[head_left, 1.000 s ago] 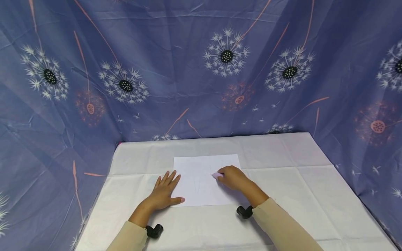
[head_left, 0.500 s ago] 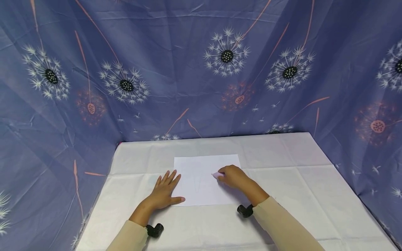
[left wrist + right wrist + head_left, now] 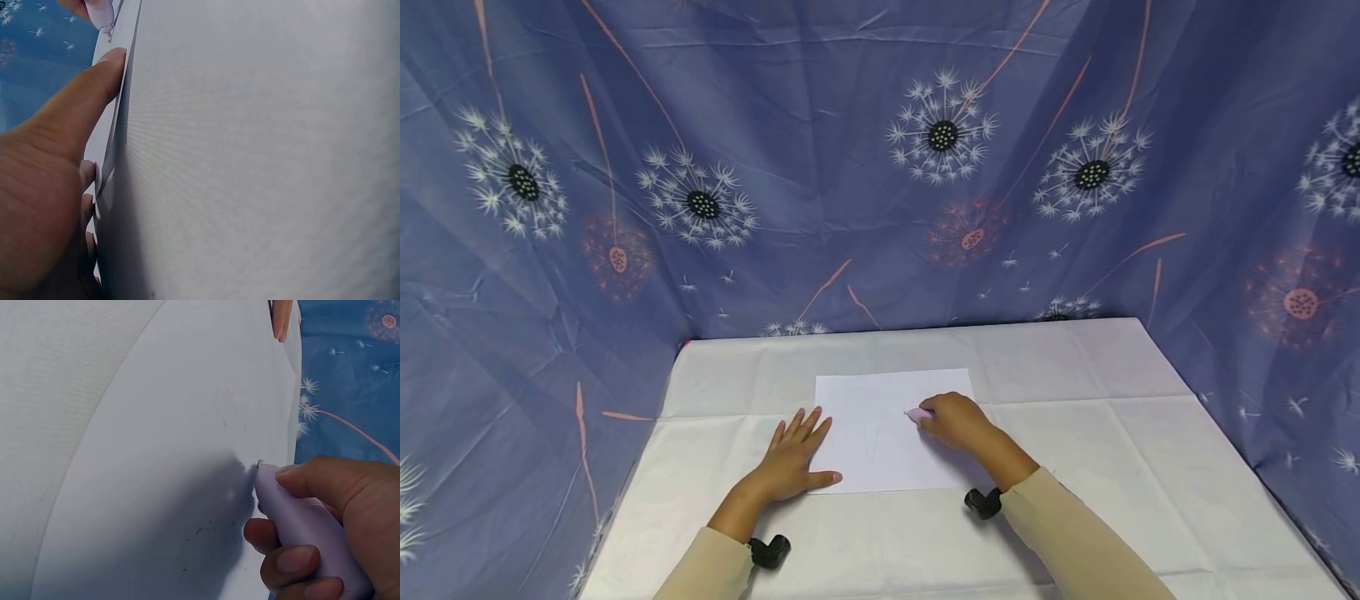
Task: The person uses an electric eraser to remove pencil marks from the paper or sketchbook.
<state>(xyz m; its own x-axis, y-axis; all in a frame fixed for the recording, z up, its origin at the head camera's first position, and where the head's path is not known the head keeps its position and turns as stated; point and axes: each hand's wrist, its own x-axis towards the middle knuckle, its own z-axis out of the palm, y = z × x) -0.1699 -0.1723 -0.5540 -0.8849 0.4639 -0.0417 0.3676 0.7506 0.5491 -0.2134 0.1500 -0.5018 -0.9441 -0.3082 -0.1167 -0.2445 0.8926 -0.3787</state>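
A white sheet of paper (image 3: 857, 396) lies on the white-covered table and bears faint thin lines forming a narrow V near its middle. My left hand (image 3: 792, 465) rests spread over its left edge, thumb at the near left corner. In my right hand (image 3: 957, 422) is a lavender electric eraser (image 3: 306, 528), thick-bodied with a narrow tip, gripped between thumb and curled fingers. Its tip meets the paper right of the V. Small dark crumbs (image 3: 200, 531) dot the sheet around the tip in the right wrist view. The palm hides the tool's rear end in the head view.
A white cloth with fold creases covers the table (image 3: 1075, 467). Blue curtains (image 3: 820, 167) with dandelion prints hang behind and at both sides. Black wrist mounts (image 3: 769, 552) sit under both forearms.
My right hand shifts by tiny amounts with the electric eraser, its tip now slightly farther up the paper. The left hand and the paper stay in place.
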